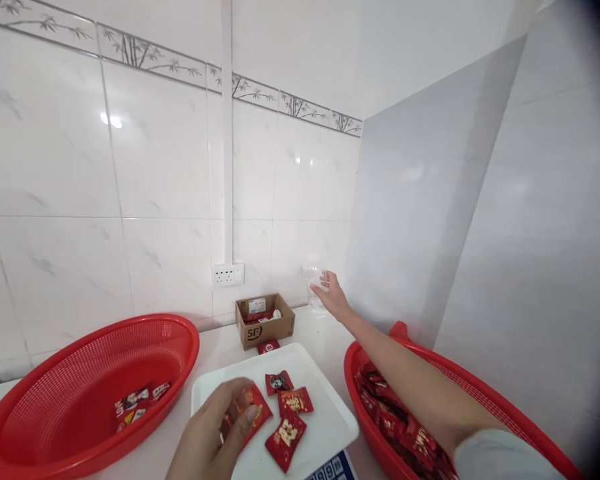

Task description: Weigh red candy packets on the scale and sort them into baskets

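My left hand is closed at the left side of a white tray, with a red and gold snack packet between thumb and fingers. Part of that packet is hidden by the fingers. On the tray beside it lie a small dark-red packet, a red packet with gold print and another red packet. Farther back, my right arm reaches across to the wall corner, where my right hand grips a clear plastic cup.
A blue keypad shows below the tray. At left stands a red basket holding a few packets; at right, another red basket holds many red packets. A cardboard box stands behind the tray, a red packet before it.
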Demonstrator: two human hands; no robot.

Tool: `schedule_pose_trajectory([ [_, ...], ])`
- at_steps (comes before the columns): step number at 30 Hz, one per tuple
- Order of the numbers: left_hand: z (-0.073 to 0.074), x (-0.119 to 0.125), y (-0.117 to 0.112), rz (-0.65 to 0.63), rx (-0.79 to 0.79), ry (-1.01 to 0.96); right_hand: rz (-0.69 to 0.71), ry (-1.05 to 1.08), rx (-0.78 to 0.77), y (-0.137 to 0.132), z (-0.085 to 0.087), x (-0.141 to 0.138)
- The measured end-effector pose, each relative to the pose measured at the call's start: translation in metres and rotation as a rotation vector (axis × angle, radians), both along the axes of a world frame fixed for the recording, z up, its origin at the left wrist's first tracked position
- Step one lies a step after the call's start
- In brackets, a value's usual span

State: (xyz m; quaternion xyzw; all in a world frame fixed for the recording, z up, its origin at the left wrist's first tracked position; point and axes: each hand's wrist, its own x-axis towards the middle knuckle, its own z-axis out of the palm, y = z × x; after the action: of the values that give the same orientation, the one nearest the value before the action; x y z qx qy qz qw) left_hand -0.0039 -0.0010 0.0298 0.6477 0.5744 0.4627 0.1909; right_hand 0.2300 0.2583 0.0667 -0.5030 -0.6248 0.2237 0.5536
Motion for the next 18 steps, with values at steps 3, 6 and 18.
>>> schedule_pose_trajectory([
  [3,0.039,0.011,-0.012,-0.067,0.148,0.041,0.193,-0.067,0.072,-0.067,0.022,0.01],
  [6,0.075,0.019,-0.023,-0.17,0.35,0.171,0.486,-0.254,0.159,-0.145,0.03,0.013],
  [18,0.078,0.045,-0.075,-0.285,0.532,0.275,0.848,-0.43,0.232,-0.255,0.003,0.023],
])
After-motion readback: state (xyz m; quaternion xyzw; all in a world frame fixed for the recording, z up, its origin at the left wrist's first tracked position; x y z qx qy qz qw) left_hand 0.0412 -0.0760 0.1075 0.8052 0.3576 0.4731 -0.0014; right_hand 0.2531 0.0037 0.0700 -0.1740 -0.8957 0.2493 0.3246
